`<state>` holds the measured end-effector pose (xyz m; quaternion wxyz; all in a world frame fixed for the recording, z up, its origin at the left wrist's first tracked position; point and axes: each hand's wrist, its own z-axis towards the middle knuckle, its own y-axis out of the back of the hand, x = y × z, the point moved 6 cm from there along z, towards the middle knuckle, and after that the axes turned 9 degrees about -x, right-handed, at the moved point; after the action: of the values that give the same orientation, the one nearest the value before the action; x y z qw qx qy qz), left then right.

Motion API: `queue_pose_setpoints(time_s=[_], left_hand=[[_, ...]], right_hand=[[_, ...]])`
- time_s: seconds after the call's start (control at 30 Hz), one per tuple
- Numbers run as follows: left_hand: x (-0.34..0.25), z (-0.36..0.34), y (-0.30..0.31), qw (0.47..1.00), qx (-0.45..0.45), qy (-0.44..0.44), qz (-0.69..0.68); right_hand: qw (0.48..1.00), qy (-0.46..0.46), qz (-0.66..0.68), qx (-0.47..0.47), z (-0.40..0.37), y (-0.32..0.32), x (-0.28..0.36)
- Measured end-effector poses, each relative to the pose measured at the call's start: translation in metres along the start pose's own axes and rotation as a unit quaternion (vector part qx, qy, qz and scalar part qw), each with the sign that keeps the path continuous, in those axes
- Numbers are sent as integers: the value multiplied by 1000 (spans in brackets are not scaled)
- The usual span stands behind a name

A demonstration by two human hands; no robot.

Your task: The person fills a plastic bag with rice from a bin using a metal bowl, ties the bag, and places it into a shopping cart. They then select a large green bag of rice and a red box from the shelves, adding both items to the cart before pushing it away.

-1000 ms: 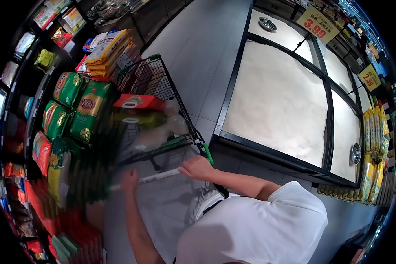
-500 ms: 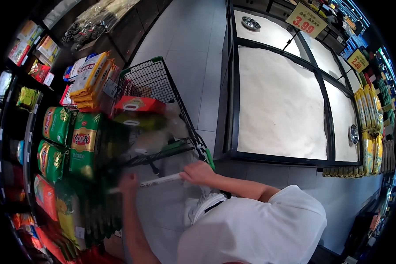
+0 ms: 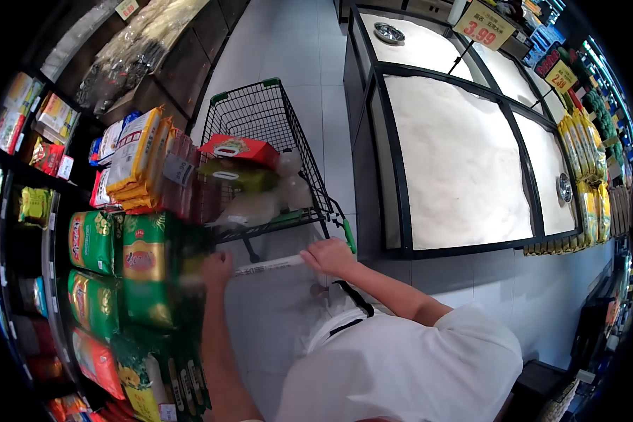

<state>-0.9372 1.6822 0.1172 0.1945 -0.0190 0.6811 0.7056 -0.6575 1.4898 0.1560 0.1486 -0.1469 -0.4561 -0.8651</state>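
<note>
Shopping cart stands in the aisle on the tiled floor, between shelves and grain bins. At far left, green bags fill the shelves. The left hand, blurred, has its grip closed round the left end of the cart's handle. A red box lies on top of the goods in the basket. The right hand has its grip clamped on the handle's right end. Further right are the bins of white grain, a price sign and yellow packets.
</note>
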Motion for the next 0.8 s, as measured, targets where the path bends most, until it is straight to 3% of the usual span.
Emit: queue_pose_setpoints(time_s=[0.23, 0.33, 0.53, 0.8], left_hand=[[-41, 97, 4, 999, 36, -5, 9], [-54, 144, -8, 999, -20, -42, -3], [-100, 238, -27, 995, -30, -93, -10], [-176, 371, -60, 994, 33, -97, 38]], right_hand=[[998, -25, -55, -23, 63, -28, -41], [996, -43, -58, -43, 94, -40, -69], [993, -47, -77, -78, 163, -49, -134], [988, -70, -104, -92, 261, -65, -243]])
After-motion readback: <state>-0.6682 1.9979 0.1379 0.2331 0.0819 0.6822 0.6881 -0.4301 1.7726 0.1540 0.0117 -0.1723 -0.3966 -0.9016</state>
